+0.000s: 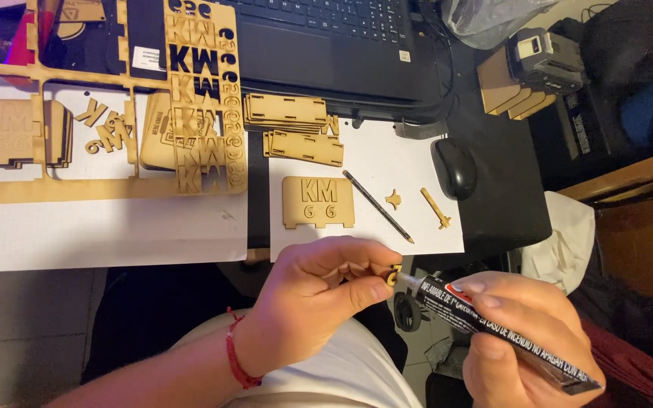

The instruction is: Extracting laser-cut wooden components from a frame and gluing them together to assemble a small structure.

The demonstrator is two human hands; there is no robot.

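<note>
Left hand point(319, 291) pinches a small wooden piece point(393, 277); right hand point(527, 336) grips the glue tube point(493, 321), nozzle seemingly touching the piece. Best squeeze gently, keeping the piece steady.

Laptop point(326, 45): one. Computer mouse point(453, 168): one. Pencil point(378, 205): one. Glue tube point(504, 332): one. Lettered wooden plaque point(317, 202): one. Slotted wooden panel stacks point(285, 110): two. Cut-out wooden sheet point(204, 98): one. Small loose wooden pieces on paper point(434, 208): two. White paper sheets point(100, 230): two.
</note>
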